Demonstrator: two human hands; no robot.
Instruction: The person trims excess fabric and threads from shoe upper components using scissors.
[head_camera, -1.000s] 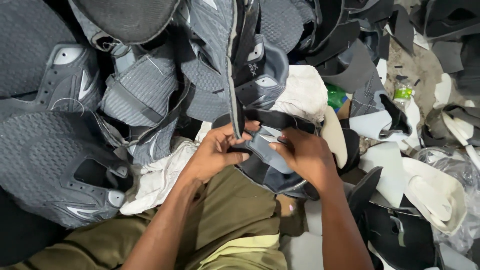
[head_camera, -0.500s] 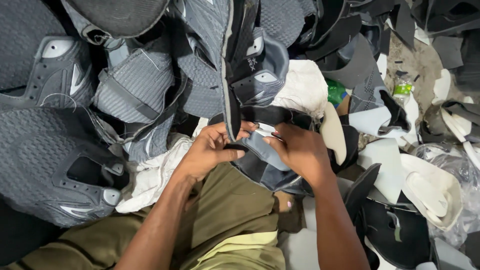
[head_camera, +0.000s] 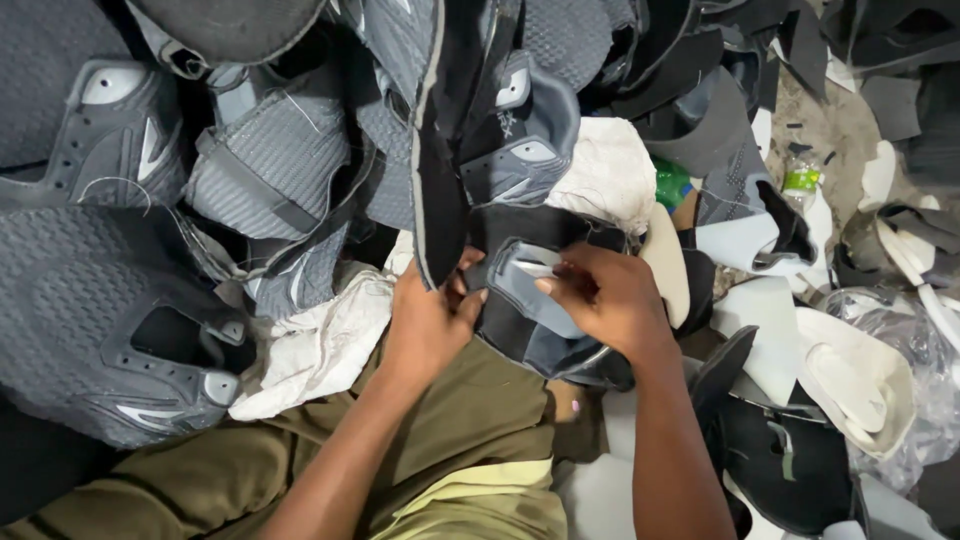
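Left hand (head_camera: 428, 322) comes up from the olive-trousered lap, fingers curled tight and thumb pinching the near edge of the grey-and-black stitched fabric shoe upper (head_camera: 530, 300). That upper sits right over the knee, between both hands. Right hand (head_camera: 605, 300) arches over it, fingertips pressed shut on its pale grey panel. Right of the upper, past a white cloth bundle (head_camera: 610, 175), a small green plastic package (head_camera: 672, 185) peeks out; beyond it, a clear bottle with a green label (head_camera: 803, 180).
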